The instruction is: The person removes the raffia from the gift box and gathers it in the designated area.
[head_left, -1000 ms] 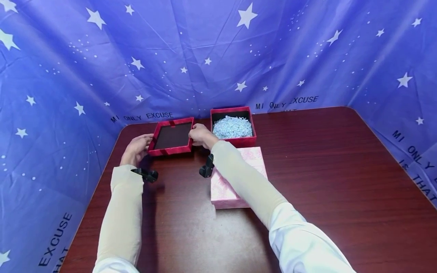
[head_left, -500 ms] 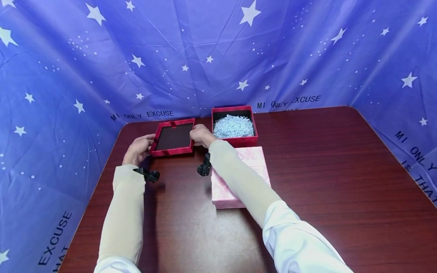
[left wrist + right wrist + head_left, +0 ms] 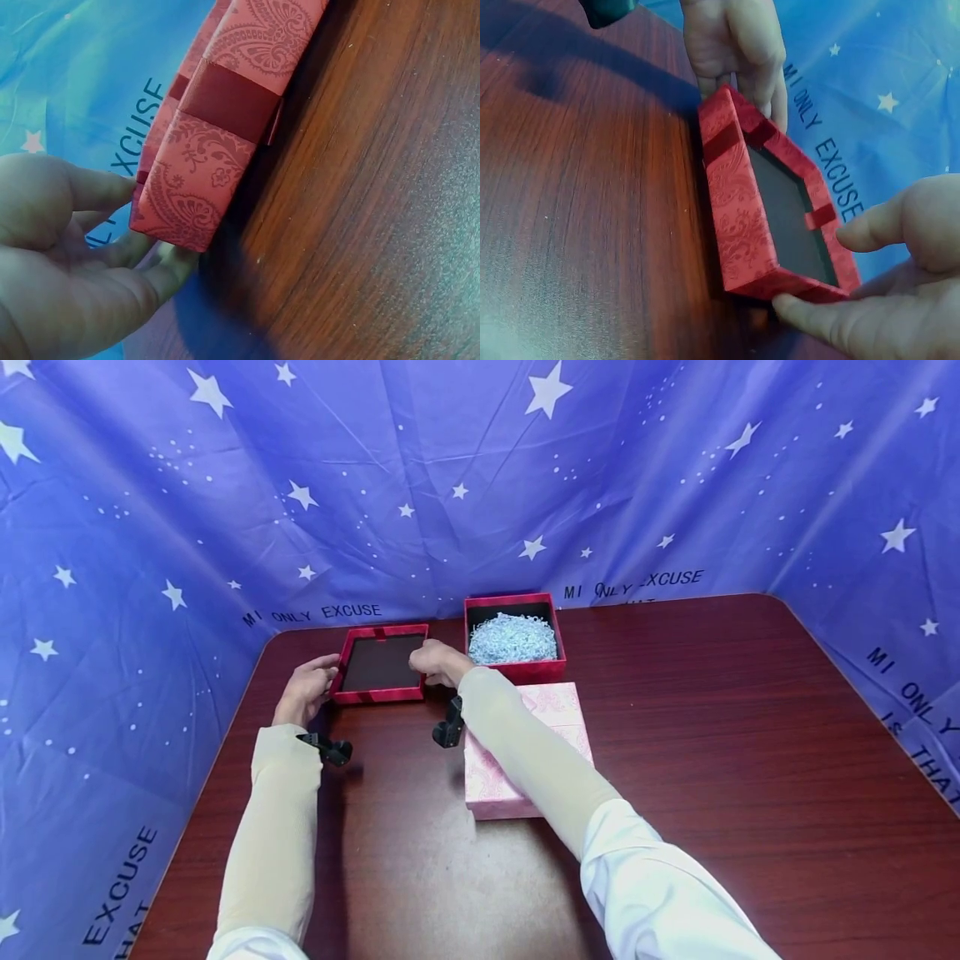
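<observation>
A red patterned box lid (image 3: 375, 696) lies upside down on the table, dark inside facing up. My left hand (image 3: 303, 685) grips its left end, thumb on the rim and fingers at the lower corner (image 3: 172, 255), beside the lid's ribbon band (image 3: 225, 97). My right hand (image 3: 438, 660) holds the right end, thumb over the rim and a finger against the near corner (image 3: 780, 304). In the right wrist view the lid (image 3: 735, 195) rests on the wood with the left hand (image 3: 739, 45) at its far end.
A red box (image 3: 525, 671) filled with pale shredded paper (image 3: 513, 639) stands just right of the lid. A pink patterned box (image 3: 495, 785) lies under my right forearm. The dark wooden table (image 3: 712, 735) is ringed by a blue star-printed cloth (image 3: 480, 485).
The lid has come down from a slight tilt to lie flat on the table. Both hands stayed at its ends, and the right thumb has reached further over the lid.
</observation>
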Demonstrator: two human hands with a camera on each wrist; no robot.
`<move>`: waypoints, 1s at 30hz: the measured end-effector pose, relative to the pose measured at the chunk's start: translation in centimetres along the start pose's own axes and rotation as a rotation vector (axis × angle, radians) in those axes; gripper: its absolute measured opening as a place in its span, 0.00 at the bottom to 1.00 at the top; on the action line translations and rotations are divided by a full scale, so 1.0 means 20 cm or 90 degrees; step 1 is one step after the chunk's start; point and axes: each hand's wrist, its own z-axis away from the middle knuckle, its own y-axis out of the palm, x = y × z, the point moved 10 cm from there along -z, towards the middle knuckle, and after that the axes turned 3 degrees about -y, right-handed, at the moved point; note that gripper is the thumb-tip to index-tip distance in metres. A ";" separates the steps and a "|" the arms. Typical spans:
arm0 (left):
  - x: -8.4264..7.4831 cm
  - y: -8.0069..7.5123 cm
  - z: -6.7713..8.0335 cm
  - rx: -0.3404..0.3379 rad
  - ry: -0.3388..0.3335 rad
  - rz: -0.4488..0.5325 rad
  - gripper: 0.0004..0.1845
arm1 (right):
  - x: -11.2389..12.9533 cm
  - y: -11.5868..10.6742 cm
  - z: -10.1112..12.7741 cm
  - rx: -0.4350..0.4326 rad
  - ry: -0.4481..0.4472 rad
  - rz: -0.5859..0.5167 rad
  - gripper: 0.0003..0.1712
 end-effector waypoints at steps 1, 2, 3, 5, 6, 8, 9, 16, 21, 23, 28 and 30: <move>0.00 0.00 0.00 -0.008 -0.002 -0.002 0.26 | 0.01 0.00 0.02 0.005 -0.002 0.006 0.37; 0.00 -0.01 0.00 -0.020 -0.004 -0.008 0.26 | 0.03 0.00 0.05 0.009 -0.005 0.017 0.37; -0.01 -0.02 0.00 -0.034 -0.004 -0.022 0.25 | 0.05 0.00 0.06 0.009 -0.011 0.038 0.38; -0.03 -0.04 0.01 -0.074 0.005 -0.051 0.25 | 0.09 -0.02 0.10 0.006 -0.031 0.084 0.39; -0.05 -0.05 0.02 -0.095 0.011 -0.071 0.25 | 0.11 -0.03 0.11 -0.001 -0.042 0.111 0.40; -0.08 -0.08 0.04 -0.151 0.023 -0.123 0.24 | 0.16 -0.06 0.14 -0.015 -0.073 0.158 0.40; -0.10 -0.09 0.05 -0.175 0.032 -0.146 0.24 | 0.18 -0.07 0.15 -0.026 -0.087 0.175 0.40; -0.24 -0.08 0.12 -0.255 0.083 -0.167 0.23 | 0.28 -0.17 0.23 -0.096 -0.183 0.170 0.34; -0.34 0.01 0.15 -0.233 0.104 -0.163 0.23 | 0.31 -0.23 0.29 -0.119 -0.222 0.153 0.30; -0.38 0.06 0.15 -0.215 0.113 -0.163 0.23 | 0.31 -0.26 0.32 -0.124 -0.230 0.155 0.30; -0.46 0.22 0.17 -0.143 0.144 -0.140 0.22 | 0.33 -0.32 0.38 -0.135 -0.255 0.161 0.29; -0.49 0.30 0.18 -0.104 0.154 -0.124 0.22 | 0.34 -0.34 0.41 -0.146 -0.268 0.168 0.28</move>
